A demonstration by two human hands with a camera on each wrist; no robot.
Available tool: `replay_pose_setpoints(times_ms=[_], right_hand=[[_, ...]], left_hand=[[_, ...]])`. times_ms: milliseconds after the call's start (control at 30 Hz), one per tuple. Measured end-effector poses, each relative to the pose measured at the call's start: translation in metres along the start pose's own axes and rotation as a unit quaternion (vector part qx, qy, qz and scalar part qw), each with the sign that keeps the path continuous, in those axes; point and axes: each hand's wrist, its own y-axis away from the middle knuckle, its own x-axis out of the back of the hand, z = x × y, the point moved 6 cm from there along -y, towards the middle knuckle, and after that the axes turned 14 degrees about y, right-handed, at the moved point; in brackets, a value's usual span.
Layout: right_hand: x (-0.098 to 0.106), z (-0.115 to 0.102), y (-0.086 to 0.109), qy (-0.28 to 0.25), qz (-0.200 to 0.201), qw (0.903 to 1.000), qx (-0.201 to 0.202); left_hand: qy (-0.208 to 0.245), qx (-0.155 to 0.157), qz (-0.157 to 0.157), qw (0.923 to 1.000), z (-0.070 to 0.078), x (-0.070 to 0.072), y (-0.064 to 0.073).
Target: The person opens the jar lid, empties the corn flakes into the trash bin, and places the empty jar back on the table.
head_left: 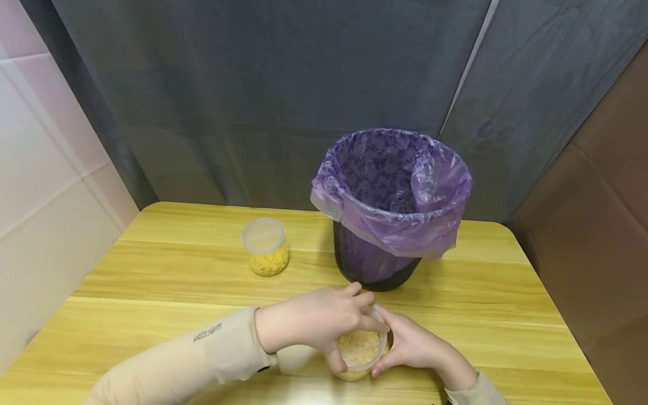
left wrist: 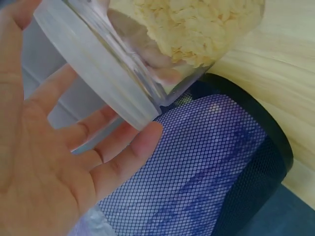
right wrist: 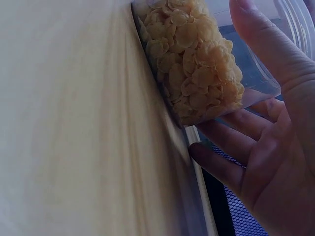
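Note:
A clear plastic jar [head_left: 358, 350] partly filled with pale, dry flakes stands near the front of the table. From above, my left hand [head_left: 331, 318] reaches over it, thumb and fingers spread round the rim of its whitish lid [left wrist: 98, 61]. On the other side my right hand [head_left: 412, 340] grips the jar's wall, thumb at the front and fingers behind. The flakes [right wrist: 197, 64] fill the lower part of the jar in the right wrist view. The lid sits over the jar's mouth in the left wrist view.
Behind the hands stands a black mesh bin [head_left: 374, 264] lined with a purple plastic bag [head_left: 395, 233]. A second lidded jar [head_left: 265, 247] with yellow contents is at the back left of the wooden table [head_left: 167, 264]. Grey curtain [head_left: 253, 101] hangs beyond the table's far edge.

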Motion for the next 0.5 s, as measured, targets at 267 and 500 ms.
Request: replay_pose_setpoints(times_ms=[267, 500], right_hand=[[-0.0002, -0.0011, 0.0008, -0.009, -0.006, 0.9999, 0.003], [0.0007, -0.0010, 0.0008, 0.004, -0.003, 1.0000, -0.008]], left_hand=[[-0.015, -0.014, 0.009, 0.9997, 0.0006, 0.0007, -0.0073], [-0.006, -0.004, 0.011, 0.9999, -0.0014, 0.0012, -0.0084]])
